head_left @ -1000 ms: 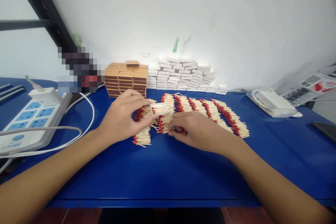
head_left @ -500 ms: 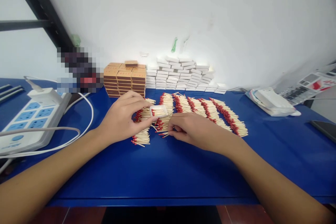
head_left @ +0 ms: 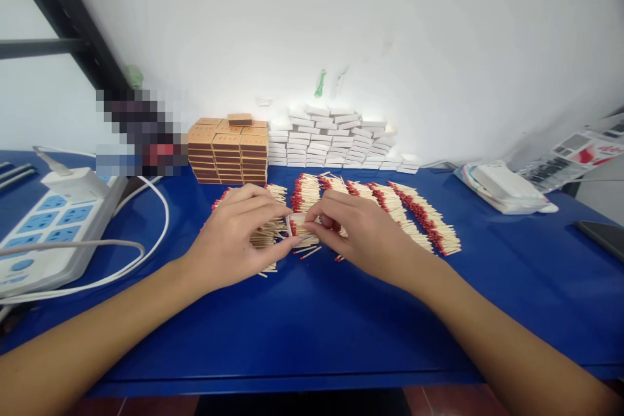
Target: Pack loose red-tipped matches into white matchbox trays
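My left hand (head_left: 238,234) pinches a small white matchbox tray (head_left: 298,226) that holds red-tipped matches, just above the blue table (head_left: 312,325). My right hand (head_left: 363,231) is closed, its fingertips against the right side of that tray, pressing matches in. Rows of loose red-tipped matches (head_left: 409,211) lie on the table behind and to the right of both hands. A few stray matches (head_left: 312,252) lie below the tray.
Stacked brown matchbox sleeves (head_left: 229,149) and white trays (head_left: 336,136) stand against the wall. A white power strip (head_left: 43,227) with cables lies at the left. A white packet (head_left: 502,188) and a dark phone (head_left: 602,237) lie at the right.
My right hand rose from the table pile to the tray with matches. My left hand lowered and tilted the tray slightly toward me.
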`<state>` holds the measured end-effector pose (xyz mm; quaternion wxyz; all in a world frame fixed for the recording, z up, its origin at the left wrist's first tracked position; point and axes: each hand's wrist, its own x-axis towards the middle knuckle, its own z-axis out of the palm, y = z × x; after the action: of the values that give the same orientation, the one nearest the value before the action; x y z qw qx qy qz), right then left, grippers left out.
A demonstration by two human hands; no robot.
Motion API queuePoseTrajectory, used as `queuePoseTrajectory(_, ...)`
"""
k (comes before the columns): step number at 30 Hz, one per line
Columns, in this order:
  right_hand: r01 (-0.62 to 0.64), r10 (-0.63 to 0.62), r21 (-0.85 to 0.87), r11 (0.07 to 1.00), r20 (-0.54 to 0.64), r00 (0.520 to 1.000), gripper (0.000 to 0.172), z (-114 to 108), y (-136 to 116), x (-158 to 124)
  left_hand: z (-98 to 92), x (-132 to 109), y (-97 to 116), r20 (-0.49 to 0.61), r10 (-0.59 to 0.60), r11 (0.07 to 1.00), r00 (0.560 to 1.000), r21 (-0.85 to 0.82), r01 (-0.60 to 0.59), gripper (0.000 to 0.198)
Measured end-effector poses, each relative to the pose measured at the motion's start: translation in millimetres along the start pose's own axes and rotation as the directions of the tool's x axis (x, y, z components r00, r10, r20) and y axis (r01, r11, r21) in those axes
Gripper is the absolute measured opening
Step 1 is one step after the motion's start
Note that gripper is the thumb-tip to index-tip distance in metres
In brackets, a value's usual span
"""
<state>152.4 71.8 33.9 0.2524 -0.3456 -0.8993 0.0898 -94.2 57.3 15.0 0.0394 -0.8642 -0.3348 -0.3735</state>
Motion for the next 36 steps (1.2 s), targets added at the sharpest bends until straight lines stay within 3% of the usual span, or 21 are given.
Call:
queuePoseTrajectory(8,-0.019,0.020,0.057,0.998,-0.024,1.000,0.011,-12,-4,-1,-5.1,6,-10,-0.034,0.025,0.999,0.999,0.035,-0.024,0.029)
queuePoseTrajectory(11,-0.029,0.008,0.130,0.991,0.157,0.988,0.007,-16,-1,-1,-7.2,8,-15,-0.080,-0.001,0.996,0.997,0.092,0.009,0.028)
queuePoseTrajectory(14,-0.044,-0.013,0.169,0.985,0.321,0.947,0.015,-13,3,-1,-9.5,9,-19,-0.120,-0.048,0.988,0.992,0.139,0.064,0.027)
queuePoseTrajectory(23,-0.101,0.047,0.113,0.988,0.403,0.914,0.011,0,5,-2,-9.8,10,-18,-0.105,0.007,0.987,0.994,0.160,0.010,0.028)
queuePoseTrajectory(26,-0.087,0.042,0.103,0.991,0.382,0.923,0.010,-4,2,-2,-8.9,10,-19,-0.078,0.033,0.987,0.996,0.158,-0.020,0.029)
queuePoseTrajectory(31,-0.091,0.071,0.095,0.991,0.193,0.979,0.011,-14,2,-1,-7.7,8,-20,-0.012,0.051,0.989,0.999,0.137,-0.049,0.032)
queuePoseTrajectory(36,-0.058,0.055,0.067,0.996,0.056,0.997,0.008,-12,3,-1,-6.7,5,-14,0.021,0.101,0.992,0.995,0.074,-0.102,0.033)
